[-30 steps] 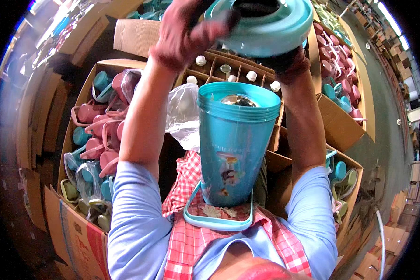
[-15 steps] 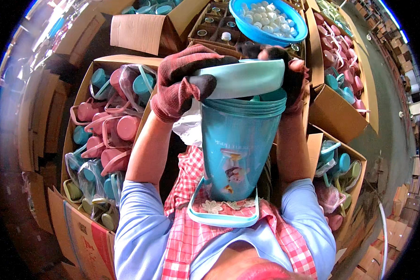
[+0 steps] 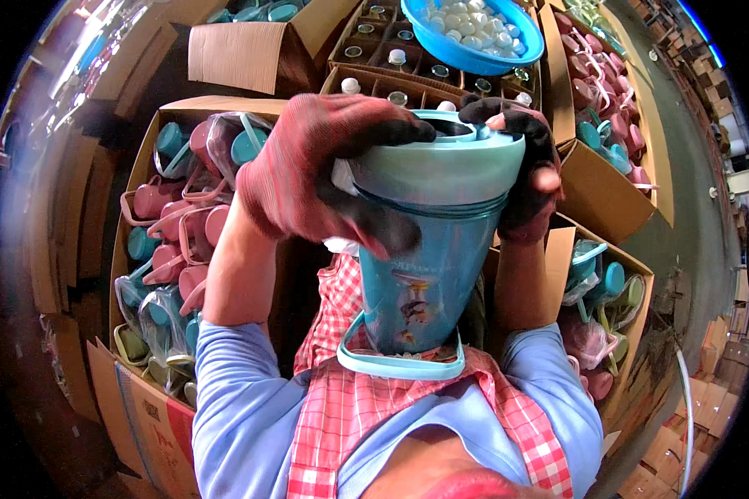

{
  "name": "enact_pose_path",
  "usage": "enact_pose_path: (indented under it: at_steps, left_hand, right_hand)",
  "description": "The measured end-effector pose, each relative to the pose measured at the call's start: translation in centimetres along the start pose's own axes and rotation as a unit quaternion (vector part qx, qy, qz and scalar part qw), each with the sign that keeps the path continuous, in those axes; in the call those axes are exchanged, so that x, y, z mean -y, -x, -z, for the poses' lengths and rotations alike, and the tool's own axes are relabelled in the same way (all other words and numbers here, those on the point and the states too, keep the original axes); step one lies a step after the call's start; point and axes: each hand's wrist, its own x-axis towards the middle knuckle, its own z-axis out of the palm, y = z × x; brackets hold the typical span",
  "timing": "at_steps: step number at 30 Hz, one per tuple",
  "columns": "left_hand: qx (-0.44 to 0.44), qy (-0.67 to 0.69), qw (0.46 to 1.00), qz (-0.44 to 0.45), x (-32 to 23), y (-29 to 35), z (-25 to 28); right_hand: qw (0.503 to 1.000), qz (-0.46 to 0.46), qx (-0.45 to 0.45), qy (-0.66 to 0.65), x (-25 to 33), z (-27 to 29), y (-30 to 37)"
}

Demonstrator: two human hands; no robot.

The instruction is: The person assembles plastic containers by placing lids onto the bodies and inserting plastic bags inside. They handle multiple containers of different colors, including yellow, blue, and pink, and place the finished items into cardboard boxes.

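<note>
A translucent blue plastic jug (image 3: 429,266) with a small coloured print stands before my chest, tapering toward its bottom. Its pale aqua lid (image 3: 441,175) sits level over the threaded rim, with a dark round opening in its top. My left hand (image 3: 308,170), in a dark red and black glove, is closed round the lid's left side, the thumb along the jug's wall below. On the opposite side my right hand (image 3: 528,170), gloved with bare fingertips, grips the lid's edge. A light blue carrying loop (image 3: 404,368) lies at the jug's lower end, against my checked apron.
Left of me, an open carton (image 3: 137,366) holds pink, blue and green jugs. More jugs fill cartons at the right (image 3: 612,204) and lower right (image 3: 632,333). Ahead, a blue basin (image 3: 474,62) of white caps rests on a divided carton (image 3: 366,83) of bottles.
The lid has gone from tilted above the jug to level on its rim. My left hand has come lower round its side, and the right hand has shifted outward along the edge.
</note>
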Motion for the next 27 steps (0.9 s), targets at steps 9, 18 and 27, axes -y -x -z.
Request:
enact_pose_path:
  at_steps: [9, 18, 27]
  left_hand:
    - [-0.016, -0.247, 0.964, 0.099, -4.2, 0.7, -2.5]
    - [-0.078, -0.102, 0.988, 0.087, -2.1, 0.3, -2.6]
    - [-0.16, 0.326, 0.915, 0.176, 2.7, 3.9, -1.6]
  right_hand:
    - [0.998, -0.024, 0.038, -0.043, -1.2, -0.5, 0.8]
    - [0.898, -0.153, 0.022, -0.413, -6.5, -0.8, -0.4]
    - [0.927, -0.124, 0.148, -0.321, -2.6, 2.0, -0.9]
